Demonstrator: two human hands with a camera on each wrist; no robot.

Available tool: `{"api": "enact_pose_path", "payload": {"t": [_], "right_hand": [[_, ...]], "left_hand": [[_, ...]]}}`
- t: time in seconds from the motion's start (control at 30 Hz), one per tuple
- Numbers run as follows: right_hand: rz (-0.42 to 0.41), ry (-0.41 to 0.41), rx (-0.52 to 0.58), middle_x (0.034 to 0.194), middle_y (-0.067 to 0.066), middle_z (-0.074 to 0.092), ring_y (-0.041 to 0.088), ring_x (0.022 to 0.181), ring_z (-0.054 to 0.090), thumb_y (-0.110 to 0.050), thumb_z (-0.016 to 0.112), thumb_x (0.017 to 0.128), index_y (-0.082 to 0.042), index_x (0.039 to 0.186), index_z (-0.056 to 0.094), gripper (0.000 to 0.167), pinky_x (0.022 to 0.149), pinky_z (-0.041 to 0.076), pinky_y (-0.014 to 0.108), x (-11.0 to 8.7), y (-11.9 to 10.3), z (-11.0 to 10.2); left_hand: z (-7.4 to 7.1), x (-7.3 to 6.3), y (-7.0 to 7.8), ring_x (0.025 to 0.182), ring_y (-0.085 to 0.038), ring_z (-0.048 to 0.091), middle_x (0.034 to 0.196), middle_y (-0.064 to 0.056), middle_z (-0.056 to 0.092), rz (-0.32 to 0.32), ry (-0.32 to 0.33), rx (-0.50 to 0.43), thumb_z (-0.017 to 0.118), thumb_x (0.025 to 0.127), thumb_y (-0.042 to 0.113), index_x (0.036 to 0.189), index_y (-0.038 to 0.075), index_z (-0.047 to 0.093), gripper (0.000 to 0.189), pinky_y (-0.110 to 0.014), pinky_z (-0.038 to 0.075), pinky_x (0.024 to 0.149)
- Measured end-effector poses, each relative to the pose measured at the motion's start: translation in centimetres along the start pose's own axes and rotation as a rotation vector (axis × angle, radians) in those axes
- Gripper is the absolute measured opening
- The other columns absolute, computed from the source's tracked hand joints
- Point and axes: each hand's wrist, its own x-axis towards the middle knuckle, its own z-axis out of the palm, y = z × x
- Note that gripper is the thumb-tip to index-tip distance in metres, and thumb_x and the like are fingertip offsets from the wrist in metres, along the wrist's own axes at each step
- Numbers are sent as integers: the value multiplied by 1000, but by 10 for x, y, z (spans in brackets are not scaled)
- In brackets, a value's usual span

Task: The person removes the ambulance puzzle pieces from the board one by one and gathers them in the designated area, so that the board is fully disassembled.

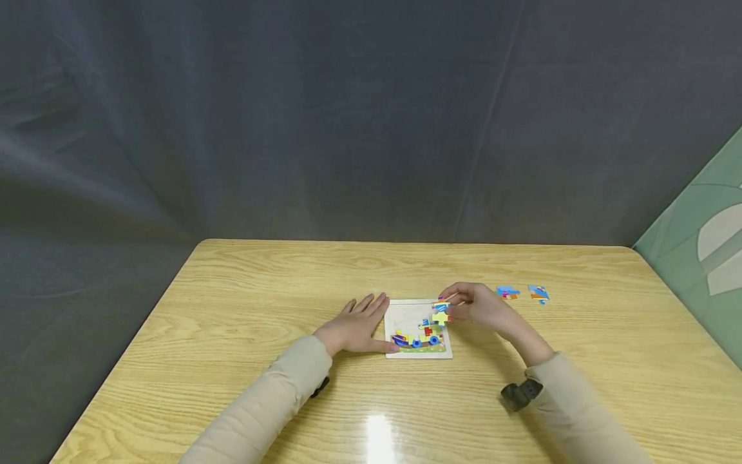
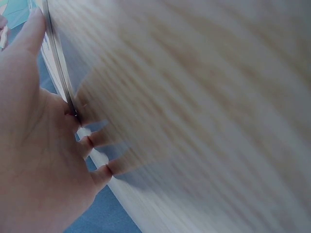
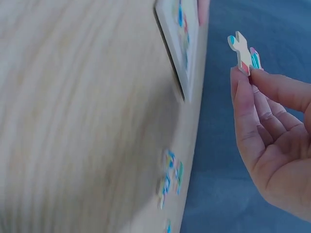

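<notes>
A square jigsaw board [image 1: 406, 316] with a pale frame lies on the table, its lower part filled with joined colourful pieces [image 1: 416, 341]. My left hand [image 1: 356, 328] is spread flat at the board's left side, thumb over the lower left corner and fingertips by the upper left edge. Above the board's right side, my right hand [image 1: 475, 306] pinches a yellow jigsaw piece [image 1: 442, 318] between thumb and fingertips. The right wrist view shows this jigsaw piece [image 3: 241, 52] raised off the table, with a blue-and-purple part behind it; whether that is a second piece, I cannot tell.
Two blue-and-orange jigsaw pieces, a left one [image 1: 507, 292] and a right one [image 1: 538, 294], lie on the wooden table [image 1: 261, 283] right of the board. A dark cloth [image 1: 348, 129] hangs behind the table's far edge. A green patterned panel [image 1: 690, 232] stands at the right.
</notes>
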Motion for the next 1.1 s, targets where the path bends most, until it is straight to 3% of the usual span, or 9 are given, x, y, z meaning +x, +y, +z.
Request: {"api": "enact_pose_path", "payload": {"t": [0.3, 0.53, 0.77, 1.1], "right_hand": [[5, 62, -14, 91, 4, 63, 11, 76, 63, -9, 60, 92, 9, 116, 56, 30, 71, 55, 30, -15, 3, -21], [22, 133, -10, 89, -7, 61, 3, 82, 63, -14, 60, 94, 9, 121, 54, 36, 79, 55, 30, -23, 14, -40], [49, 201, -36, 88, -19, 62, -3, 83, 62, -17, 59, 95, 9, 121, 54, 37, 78, 54, 25, -29, 24, -59], [137, 201, -6, 88, -18, 61, -7, 81, 60, -15, 55, 97, 14, 126, 48, 42, 78, 55, 19, -33, 45, -73]], "left_hand": [[0, -1, 0, 151, -19, -3, 163, 4, -5, -3, -9, 2, 44, 88, 69, 155, 18, -1, 95, -46, 3, 124], [1, 0, -1, 151, -19, -4, 163, 4, -6, -4, -15, -1, 44, 88, 70, 155, 18, -1, 96, -46, 2, 124], [2, 1, -3, 151, -19, -4, 163, 4, -6, -5, -11, -5, 44, 88, 70, 155, 19, -2, 96, -46, 2, 124], [0, 1, -2, 151, -18, -5, 163, 4, -7, -5, -15, -20, 44, 88, 70, 155, 19, -2, 96, -45, 1, 124]]}}
